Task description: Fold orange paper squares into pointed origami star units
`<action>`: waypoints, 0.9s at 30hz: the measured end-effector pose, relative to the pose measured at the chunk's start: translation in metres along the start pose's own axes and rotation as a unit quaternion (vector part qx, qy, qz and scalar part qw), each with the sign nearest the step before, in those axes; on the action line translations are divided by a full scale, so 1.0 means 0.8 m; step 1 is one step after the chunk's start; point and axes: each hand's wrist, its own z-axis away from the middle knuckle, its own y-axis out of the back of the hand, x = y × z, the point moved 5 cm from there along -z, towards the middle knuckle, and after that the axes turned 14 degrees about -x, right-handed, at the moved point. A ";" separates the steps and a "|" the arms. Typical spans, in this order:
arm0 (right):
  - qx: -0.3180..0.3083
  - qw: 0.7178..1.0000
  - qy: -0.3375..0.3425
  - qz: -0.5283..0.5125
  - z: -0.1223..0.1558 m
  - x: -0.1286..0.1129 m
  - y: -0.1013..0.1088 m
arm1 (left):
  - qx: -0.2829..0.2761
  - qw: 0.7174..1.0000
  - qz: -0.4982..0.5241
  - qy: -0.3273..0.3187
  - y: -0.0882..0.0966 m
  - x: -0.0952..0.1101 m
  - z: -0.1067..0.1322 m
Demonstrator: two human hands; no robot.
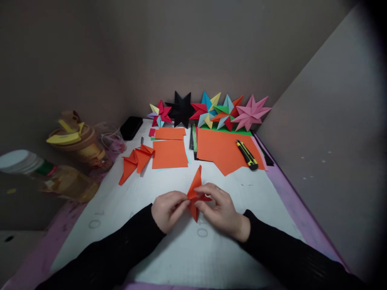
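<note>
Left of our fingers (179,196) we see a white-capped bottle (68,181), brownish inside, and a lidded cup (87,148), its contents hidden. Our left hand (168,207) and right hand (223,209) pinch a pointed, folded orange paper (196,183); beyond the fingers lie flat orange sheets (169,154) and, farther, creased paper stars (251,114).

The white sheet (236,257) reads "10" (96,219) at left; "40" (202,229) near its middle.

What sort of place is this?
Probably a papercraft workspace: folded paper stars line the back, a cutter lies on an orange sheet, and a folded orange piece is being held.
</note>
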 end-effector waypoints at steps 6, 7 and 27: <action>-0.002 1.000 0.011 -0.011 -0.001 0.001 0.001 | -0.007 0.999 0.028 0.017 -0.002 -0.007 0.001; -0.004 1.000 0.016 -0.014 0.000 0.000 0.001 | -0.009 0.999 0.028 0.015 -0.003 -0.007 0.001; -0.030 0.998 -0.016 -0.043 -0.006 0.001 0.001 | -0.038 0.999 0.016 -0.016 -0.008 -0.008 0.000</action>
